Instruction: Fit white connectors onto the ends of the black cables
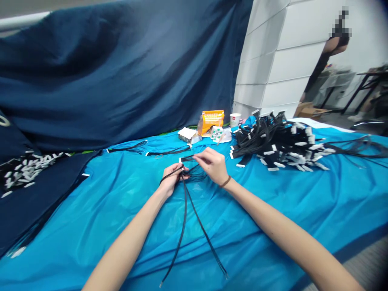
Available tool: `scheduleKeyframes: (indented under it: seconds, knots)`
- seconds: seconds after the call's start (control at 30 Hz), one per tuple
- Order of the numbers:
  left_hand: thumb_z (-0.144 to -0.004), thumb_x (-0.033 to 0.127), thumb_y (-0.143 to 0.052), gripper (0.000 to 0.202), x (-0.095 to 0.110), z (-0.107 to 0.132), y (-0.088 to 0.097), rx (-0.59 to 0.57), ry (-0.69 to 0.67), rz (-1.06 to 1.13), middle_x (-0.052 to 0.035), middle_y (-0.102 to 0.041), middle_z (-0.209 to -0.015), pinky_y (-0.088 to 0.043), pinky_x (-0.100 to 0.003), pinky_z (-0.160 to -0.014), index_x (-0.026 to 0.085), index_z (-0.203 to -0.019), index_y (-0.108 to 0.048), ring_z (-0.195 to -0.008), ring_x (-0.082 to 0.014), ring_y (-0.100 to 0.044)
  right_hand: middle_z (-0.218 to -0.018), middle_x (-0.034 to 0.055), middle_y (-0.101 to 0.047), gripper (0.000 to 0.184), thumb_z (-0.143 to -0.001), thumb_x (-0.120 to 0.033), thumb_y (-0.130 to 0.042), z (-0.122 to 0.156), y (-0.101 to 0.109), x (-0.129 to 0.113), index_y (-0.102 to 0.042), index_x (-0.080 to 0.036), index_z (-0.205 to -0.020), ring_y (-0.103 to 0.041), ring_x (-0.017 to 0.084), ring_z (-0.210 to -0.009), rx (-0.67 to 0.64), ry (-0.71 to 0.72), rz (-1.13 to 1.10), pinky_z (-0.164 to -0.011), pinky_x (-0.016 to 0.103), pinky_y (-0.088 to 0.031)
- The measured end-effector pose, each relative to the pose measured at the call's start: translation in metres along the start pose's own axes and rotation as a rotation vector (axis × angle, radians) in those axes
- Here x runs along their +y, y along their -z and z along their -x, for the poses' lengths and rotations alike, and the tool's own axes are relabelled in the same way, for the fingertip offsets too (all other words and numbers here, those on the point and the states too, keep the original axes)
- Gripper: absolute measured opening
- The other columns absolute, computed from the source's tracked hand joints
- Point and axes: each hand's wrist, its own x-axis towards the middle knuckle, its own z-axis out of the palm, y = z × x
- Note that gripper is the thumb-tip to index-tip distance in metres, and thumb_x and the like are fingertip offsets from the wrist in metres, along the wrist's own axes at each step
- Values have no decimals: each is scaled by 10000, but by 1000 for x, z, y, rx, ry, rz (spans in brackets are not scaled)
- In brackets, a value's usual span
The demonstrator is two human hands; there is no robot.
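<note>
Pinching black cable point(184, 210) (open cloth around)

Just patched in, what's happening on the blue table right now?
A person is handling a bundle of thin black cables over the blue sheet. The left hand grips the bunch where it gathers; the right hand pinches the white-tagged end above it. The loose ends trail toward the camera. A big pile of tagged cables lies to the right.
</note>
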Motion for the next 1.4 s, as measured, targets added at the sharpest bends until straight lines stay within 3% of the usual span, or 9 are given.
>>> scheduleKeyframes:
  seconds: [0.17, 0.77, 1.03, 1.4]
  knots:
    - [-698, 379, -602, 273, 1, 0, 0, -47, -92, -21, -56, -648, -745, -497, -236, -557, 115, -766, -618, -572, -130, -610, -601, 2, -486, 190, -805, -234, -510, 10, -11, -1, -585, -164, -645, -462, 108, -586, -147, 61, 138, -555, 227, -355]
    - [-629, 468, -635, 383, 4, 1, -5, 16, -158, -58, -62, -661, -727, -504, -260, -540, 112, -771, -618, -556, -147, -603, -568, -10, -444, 197, -777, -230, -519, 7, -9, -3, -544, -169, -591, -416, 108, -561, -151, -64, 95, -549, 229, -337]
    - [-661, 444, -616, 342, 1, -1, -4, 6, -179, -115, -55, -660, -708, -499, -260, -534, 118, -761, -628, -555, -154, -608, -551, -16, -447, 189, -757, -220, -543, 5, -8, -5, -555, -163, -577, -416, 98, -528, -142, -108, 23, -521, 226, -324]
    - [-658, 447, -618, 350, -2, 2, -6, -62, -166, -118, -54, -655, -735, -517, -264, -547, 114, -763, -642, -560, -140, -594, -600, 11, -528, 186, -794, -248, -534, 9, -10, -3, -606, -168, -642, -452, 124, -599, -205, -26, 61, -594, 249, -355]
